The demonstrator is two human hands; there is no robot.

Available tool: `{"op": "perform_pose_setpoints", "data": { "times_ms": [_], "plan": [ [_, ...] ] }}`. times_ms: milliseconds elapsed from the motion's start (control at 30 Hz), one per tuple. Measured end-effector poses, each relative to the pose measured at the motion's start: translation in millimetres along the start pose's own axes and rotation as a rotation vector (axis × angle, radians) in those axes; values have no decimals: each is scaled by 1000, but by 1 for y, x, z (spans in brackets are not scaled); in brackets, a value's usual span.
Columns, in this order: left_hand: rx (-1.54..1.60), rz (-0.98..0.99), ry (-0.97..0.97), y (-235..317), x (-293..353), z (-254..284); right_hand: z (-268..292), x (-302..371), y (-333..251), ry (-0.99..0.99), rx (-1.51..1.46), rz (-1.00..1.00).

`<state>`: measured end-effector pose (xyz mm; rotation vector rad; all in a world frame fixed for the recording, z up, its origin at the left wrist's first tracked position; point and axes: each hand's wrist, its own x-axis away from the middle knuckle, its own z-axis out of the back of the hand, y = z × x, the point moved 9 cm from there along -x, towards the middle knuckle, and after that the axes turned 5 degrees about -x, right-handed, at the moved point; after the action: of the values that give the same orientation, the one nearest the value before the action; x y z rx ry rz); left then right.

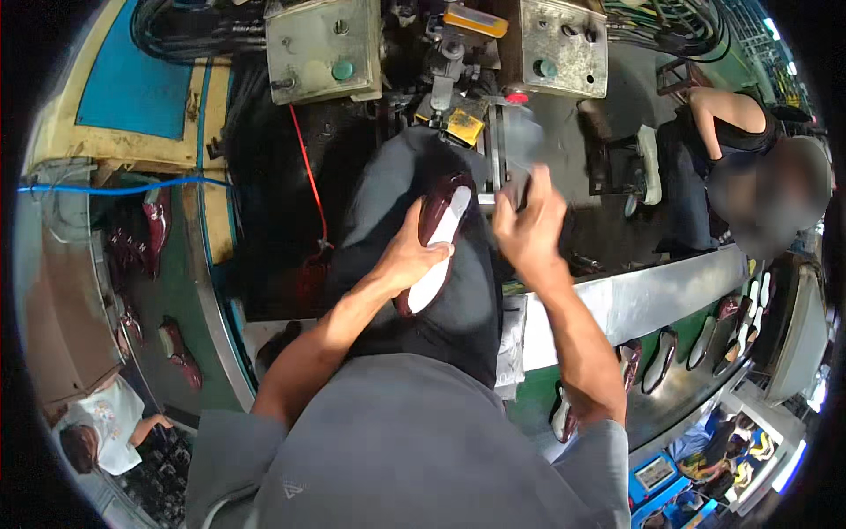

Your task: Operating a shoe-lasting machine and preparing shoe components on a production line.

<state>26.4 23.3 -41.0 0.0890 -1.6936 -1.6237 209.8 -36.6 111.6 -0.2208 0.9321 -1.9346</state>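
A glossy dark red shoe (448, 198) rests across my lap with its white underside facing up and its toe pointing away from me. My left hand (412, 254) grips it around the middle, thumb pressed on the white underside. To the right of the shoe and apart from it, my right hand (534, 220) is raised and closed around a dark hand tool (518, 189). Motion smears the tool's far end, so its kind cannot be made out.
Ahead stands a machine with two metal control boxes (322, 53) (557, 48) and a yellow block (464, 126). Shoes lie on a green conveyor (198, 291) at left and a belt (608, 388) at right. One person (740, 123) sits at far right, another (110, 423) lower left.
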Motion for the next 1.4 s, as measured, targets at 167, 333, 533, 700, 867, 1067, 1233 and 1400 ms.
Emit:
{"op": "perform_pose_setpoints", "data": {
  "times_ms": [167,333,533,700,867,1067,1233,1400],
  "plan": [
    [136,52,-74,-24,-14,10,-77,34,75,-551,435,-77],
    [762,314,-416,-21,16,7,36,18,76,285,-283,-301],
    [772,341,-415,-31,10,9,-99,48,73,-478,265,-252],
    [695,326,-355,-25,12,11,18,12,47,380,-384,-480],
    [723,322,-322,-38,0,7,-89,33,59,-590,429,-176],
    [617,244,-281,-40,-2,3,-54,33,47,-13,120,-246],
    [802,256,-430,-18,4,3,-50,47,60,-267,260,-132],
    [821,118,-611,60,31,-1,5,172,150,85,183,-570]
  ]
}}
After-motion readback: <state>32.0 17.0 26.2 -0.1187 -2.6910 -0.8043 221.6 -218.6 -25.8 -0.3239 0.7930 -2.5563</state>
